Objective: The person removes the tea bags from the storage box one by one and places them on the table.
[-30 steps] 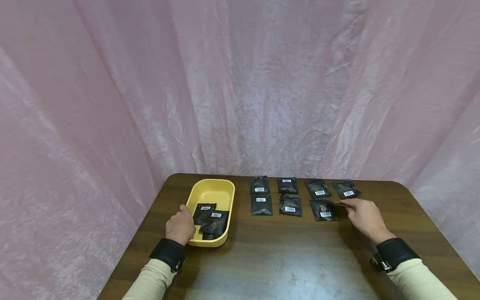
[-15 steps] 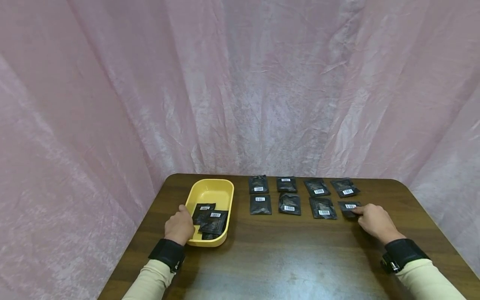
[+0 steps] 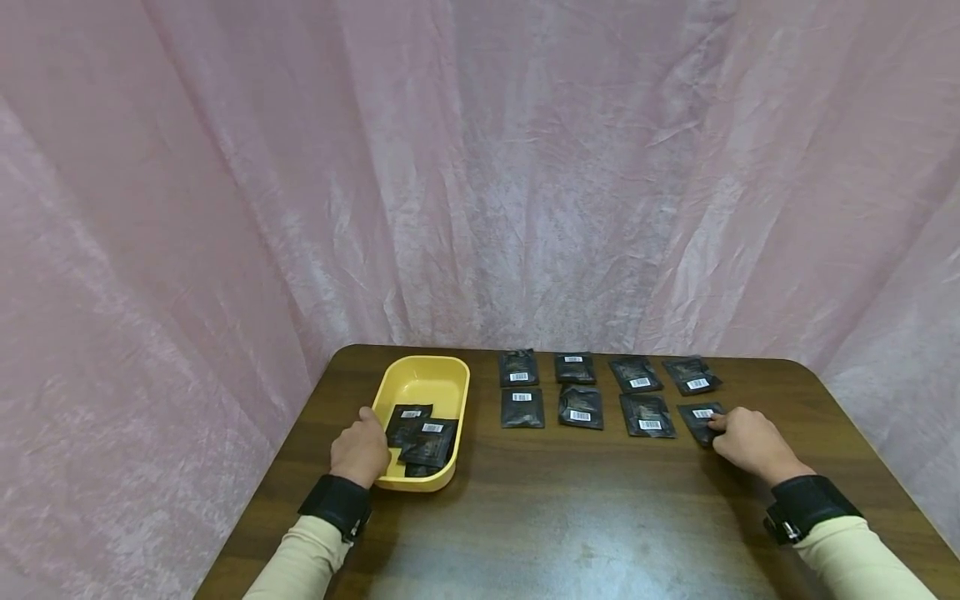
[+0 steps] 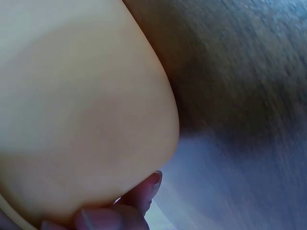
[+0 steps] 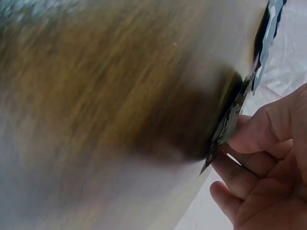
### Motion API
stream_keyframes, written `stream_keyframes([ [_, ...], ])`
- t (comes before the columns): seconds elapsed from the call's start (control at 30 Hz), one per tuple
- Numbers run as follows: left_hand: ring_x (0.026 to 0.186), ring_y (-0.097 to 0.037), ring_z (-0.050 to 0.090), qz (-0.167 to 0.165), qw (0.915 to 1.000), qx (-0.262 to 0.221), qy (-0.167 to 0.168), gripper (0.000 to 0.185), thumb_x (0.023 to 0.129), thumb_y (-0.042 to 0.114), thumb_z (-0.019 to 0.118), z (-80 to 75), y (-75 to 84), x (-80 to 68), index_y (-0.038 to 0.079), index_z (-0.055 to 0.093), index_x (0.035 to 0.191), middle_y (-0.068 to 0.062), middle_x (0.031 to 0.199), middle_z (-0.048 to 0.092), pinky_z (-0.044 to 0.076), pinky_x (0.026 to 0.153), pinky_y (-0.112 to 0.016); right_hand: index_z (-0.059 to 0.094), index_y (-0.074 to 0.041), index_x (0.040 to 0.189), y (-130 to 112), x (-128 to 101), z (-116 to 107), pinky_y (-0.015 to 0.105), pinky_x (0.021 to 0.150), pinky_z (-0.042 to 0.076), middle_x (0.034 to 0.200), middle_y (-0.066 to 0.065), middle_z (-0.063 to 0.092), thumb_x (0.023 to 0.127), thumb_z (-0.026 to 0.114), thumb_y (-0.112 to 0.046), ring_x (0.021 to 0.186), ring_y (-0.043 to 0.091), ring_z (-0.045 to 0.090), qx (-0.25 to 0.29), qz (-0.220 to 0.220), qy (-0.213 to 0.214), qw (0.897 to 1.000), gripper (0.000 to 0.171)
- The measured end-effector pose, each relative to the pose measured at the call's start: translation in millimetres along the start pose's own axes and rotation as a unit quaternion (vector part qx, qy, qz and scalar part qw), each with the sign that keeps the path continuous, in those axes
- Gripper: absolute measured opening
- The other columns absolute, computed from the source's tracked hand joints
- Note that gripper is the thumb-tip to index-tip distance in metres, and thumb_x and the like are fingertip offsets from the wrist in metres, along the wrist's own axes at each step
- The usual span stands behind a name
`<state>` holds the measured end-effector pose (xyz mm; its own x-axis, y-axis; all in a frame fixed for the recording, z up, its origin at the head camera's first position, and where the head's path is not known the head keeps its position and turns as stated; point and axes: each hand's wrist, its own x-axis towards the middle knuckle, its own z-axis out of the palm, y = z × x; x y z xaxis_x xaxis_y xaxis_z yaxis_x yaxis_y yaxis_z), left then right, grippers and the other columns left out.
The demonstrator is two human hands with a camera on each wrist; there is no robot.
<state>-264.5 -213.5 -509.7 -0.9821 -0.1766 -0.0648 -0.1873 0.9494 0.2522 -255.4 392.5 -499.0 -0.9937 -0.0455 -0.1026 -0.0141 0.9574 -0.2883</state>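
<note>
My left hand (image 3: 360, 448) grips the near left rim of a yellow plastic bin (image 3: 424, 387). In the left wrist view the fingertips (image 4: 103, 218) curl against the bin's outer wall (image 4: 105, 105). A few black sachets (image 3: 429, 444) with white barcode labels overlap in the bin's near half. My right hand (image 3: 756, 442) pinches the right edge of a flat black sachet (image 3: 694, 423), the rightmost of the front row on the table. In the right wrist view the thumb lies against that sachet (image 5: 227, 125), fingers on its other side.
Two rows of black sachets lie spread out, a back row (image 3: 574, 368) and a front row (image 3: 580, 407), between the bin and my right hand. The brown wooden table (image 3: 555, 517) has rounded far corners. A pink curtain (image 3: 480, 183) hangs behind it.
My right hand has moved slightly right and down, laying its sachet beside the front row; earlier it was held edge-on above the table. My left hand and the bin have stayed put.
</note>
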Motion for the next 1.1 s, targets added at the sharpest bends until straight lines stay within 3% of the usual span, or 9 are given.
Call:
stream_keyframes([
  [0.4,0.082,-0.044,0.073,0.001,1.0,-0.001,0.003,0.036,0.088,0.009,0.07,-1.6,-0.8,0.2,-0.006,0.046,0.11,-0.03,0.094,0.07,0.058,0.071,-0.058,0.074,0.011,0.119,-0.5,-0.3,4.0,0.063,0.086,0.055,0.125,0.033,0.073,0.08,0.058,-0.005,0.119,0.061,0.064,0.007,0.004,0.013,1.0,0.046],
  [0.53,0.08,-0.04,0.072,-0.003,1.0,0.001,-0.004,0.041,0.085,0.01,0.073,-0.8,-0.5,0.7,-0.006,0.046,0.11,-0.029,0.093,0.07,0.058,0.072,-0.057,0.075,0.012,0.116,-2.0,-0.4,0.7,0.052,0.077,0.055,0.121,0.034,0.074,0.085,0.056,-0.007,0.101,0.049,0.071,0.008,-0.001,0.017,1.0,0.041],
  [0.63,0.08,-0.04,0.071,-0.005,1.0,0.001,-0.007,0.043,0.084,0.011,0.075,0.1,-0.7,1.1,-0.005,0.045,0.111,-0.028,0.093,0.07,0.058,0.072,-0.056,0.075,0.012,0.115,-2.9,-0.7,-0.6,0.04,0.066,0.047,0.111,0.033,0.076,0.092,0.057,-0.011,0.082,0.033,0.063,0.009,-0.002,0.014,1.0,0.038],
  [0.77,0.081,-0.043,0.073,-0.002,1.0,0.002,0.002,0.038,0.085,0.01,0.073,0.6,-0.8,0.5,-0.005,0.046,0.108,-0.03,0.093,0.071,0.058,0.07,-0.057,0.079,0.001,0.098,-3.1,-1.4,0.7,0.034,0.06,0.037,0.08,0.013,0.068,0.096,0.057,-0.015,0.068,0.022,0.052,0.009,-0.011,0.016,1.0,0.027],
  [0.9,0.081,-0.045,0.074,0.0,1.0,0.0,0.008,0.036,0.086,0.009,0.071,0.8,-0.7,-0.2,-0.006,0.046,0.107,-0.031,0.092,0.071,0.057,0.069,-0.058,0.075,-0.005,0.089,-3.8,-2.9,1.8,0.033,0.058,0.035,0.068,0.0,0.054,0.099,0.057,-0.017,0.063,0.019,0.049,0.011,-0.015,0.015,1.0,0.025],
  [1.0,0.081,-0.045,0.074,-0.001,1.0,-0.002,0.008,0.036,0.087,0.009,0.071,0.8,-0.3,-0.3,-0.006,0.046,0.108,-0.031,0.093,0.071,0.057,0.069,-0.058,0.075,-0.005,0.089,-5.1,-3.3,1.1,0.033,0.058,0.035,0.067,0.0,0.053,0.1,0.057,-0.018,0.062,0.018,0.049,0.009,-0.015,0.016,1.0,0.025],
  [1.1,0.082,-0.045,0.074,-0.002,1.0,-0.002,0.009,0.035,0.088,0.01,0.07,0.7,0.2,-0.3,-0.005,0.046,0.108,-0.031,0.093,0.071,0.058,0.07,-0.058,0.078,0.002,0.102,-9.4,-2.3,-0.5,0.036,0.059,0.041,0.077,0.014,0.071,0.102,0.058,-0.019,0.065,0.02,0.053,0.003,-0.021,0.031,0.999,0.029],
])
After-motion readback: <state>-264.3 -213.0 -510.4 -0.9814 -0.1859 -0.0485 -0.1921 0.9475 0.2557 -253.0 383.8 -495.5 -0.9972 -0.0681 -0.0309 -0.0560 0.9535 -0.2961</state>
